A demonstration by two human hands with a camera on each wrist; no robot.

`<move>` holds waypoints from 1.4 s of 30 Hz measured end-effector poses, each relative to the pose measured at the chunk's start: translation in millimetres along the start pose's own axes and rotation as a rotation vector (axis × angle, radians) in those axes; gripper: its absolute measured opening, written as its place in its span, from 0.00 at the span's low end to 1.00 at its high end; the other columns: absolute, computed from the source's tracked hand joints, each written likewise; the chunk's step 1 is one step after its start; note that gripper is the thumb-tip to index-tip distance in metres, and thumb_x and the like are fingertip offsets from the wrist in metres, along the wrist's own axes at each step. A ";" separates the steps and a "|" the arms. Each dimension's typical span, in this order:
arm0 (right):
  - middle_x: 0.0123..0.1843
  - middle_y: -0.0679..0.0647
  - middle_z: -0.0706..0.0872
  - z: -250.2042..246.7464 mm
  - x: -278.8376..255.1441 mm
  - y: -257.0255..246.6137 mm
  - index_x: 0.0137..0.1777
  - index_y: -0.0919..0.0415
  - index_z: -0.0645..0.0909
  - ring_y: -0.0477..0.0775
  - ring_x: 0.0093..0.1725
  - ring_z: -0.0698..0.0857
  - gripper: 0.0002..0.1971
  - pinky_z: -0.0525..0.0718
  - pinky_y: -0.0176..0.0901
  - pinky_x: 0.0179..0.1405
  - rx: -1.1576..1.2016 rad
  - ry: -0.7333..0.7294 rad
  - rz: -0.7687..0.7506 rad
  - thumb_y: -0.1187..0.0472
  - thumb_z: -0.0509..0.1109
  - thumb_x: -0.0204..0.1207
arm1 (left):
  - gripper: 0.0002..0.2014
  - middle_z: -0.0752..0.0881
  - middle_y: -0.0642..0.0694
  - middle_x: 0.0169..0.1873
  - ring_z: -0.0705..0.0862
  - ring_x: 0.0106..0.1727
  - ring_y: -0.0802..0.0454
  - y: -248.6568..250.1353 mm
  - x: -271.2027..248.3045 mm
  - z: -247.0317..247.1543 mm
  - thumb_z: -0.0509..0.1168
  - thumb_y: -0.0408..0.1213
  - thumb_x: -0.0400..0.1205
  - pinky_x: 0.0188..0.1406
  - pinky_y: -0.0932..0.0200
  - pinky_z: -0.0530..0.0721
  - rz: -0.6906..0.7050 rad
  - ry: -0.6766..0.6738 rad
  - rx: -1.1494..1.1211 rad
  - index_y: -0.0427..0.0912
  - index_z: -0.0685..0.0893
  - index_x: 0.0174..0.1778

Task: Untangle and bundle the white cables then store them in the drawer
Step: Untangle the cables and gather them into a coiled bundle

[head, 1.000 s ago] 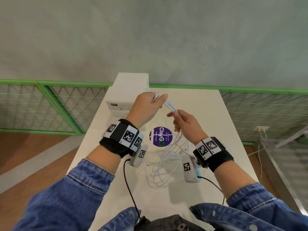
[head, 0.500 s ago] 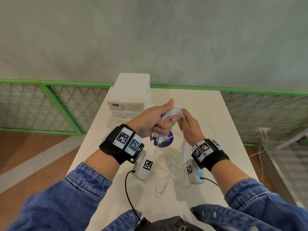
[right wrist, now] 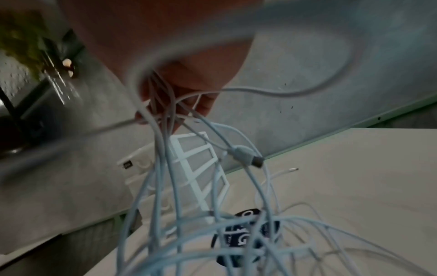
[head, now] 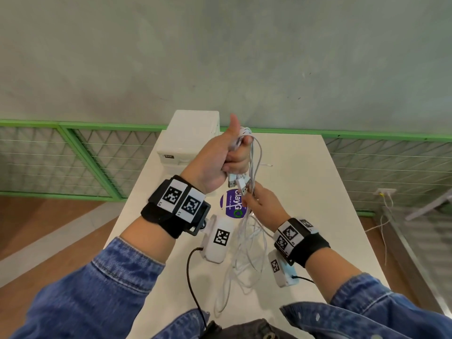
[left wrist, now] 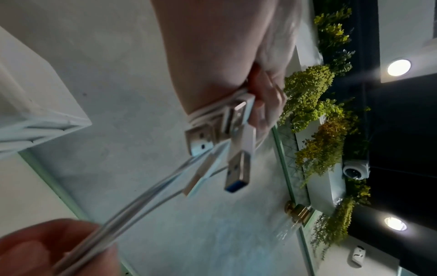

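Head view shows the left hand (head: 221, 159) raised above the white table (head: 318, 192), fingers curled tight round a bunch of white cables (head: 254, 167), thumb sticking up. Metal USB plugs (head: 236, 183) poke out below that fist; the left wrist view shows the plugs (left wrist: 221, 138) fanned out beside the palm, one with a blue insert. Just below the plugs, the right hand (head: 260, 206) pinches the hanging strands between thumb and fingers. From there the cables drop in loose loops onto the table, over and beside the purple round sticker (head: 233, 204). Behind the sticker, at the table's far edge, stands the white drawer unit (head: 190, 138), its drawers closed.
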State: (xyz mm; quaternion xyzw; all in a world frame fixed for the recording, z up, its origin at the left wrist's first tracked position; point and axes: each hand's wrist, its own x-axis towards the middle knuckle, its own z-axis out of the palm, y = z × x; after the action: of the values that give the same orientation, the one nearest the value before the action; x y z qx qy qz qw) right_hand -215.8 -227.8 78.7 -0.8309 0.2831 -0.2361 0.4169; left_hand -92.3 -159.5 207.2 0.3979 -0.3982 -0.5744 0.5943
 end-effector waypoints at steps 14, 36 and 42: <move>0.36 0.52 0.84 -38.3 22.6 39.3 0.51 0.56 0.78 0.60 0.44 0.85 0.12 0.66 0.53 0.71 -0.473 0.076 0.192 0.63 0.52 0.83 | 0.30 0.60 0.55 0.11 0.54 0.12 0.59 -14.9 -3.9 -5.8 0.45 0.52 0.87 0.16 0.64 0.49 -0.281 -0.003 0.090 0.43 0.75 0.23; 0.36 0.51 0.77 13.9 -8.4 14.5 0.40 0.61 0.75 0.48 0.40 0.71 0.16 0.68 0.40 0.39 -0.320 -0.191 -0.198 0.47 0.61 0.75 | 0.07 0.74 0.47 0.34 0.71 0.30 0.57 -22.2 26.9 -51.2 0.47 0.31 0.89 0.31 0.66 0.72 0.495 0.683 0.254 0.43 0.71 0.54; 0.36 0.54 0.77 3.5 -0.3 4.1 0.41 0.64 0.79 0.48 0.40 0.70 0.22 0.63 0.36 0.39 -0.252 -0.065 -0.270 0.44 0.55 0.76 | 0.15 0.81 0.39 0.46 0.80 0.47 0.46 -47.8 22.5 -68.4 0.53 0.42 0.88 0.58 0.47 0.78 -0.124 0.210 1.284 0.35 0.75 0.44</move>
State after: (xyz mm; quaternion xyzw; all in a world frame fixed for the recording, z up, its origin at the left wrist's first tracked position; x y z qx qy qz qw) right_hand -215.0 -227.7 73.3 -0.9141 0.1827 -0.2258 0.2830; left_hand -45.6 -182.0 138.0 0.7501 -0.5780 -0.2137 0.2399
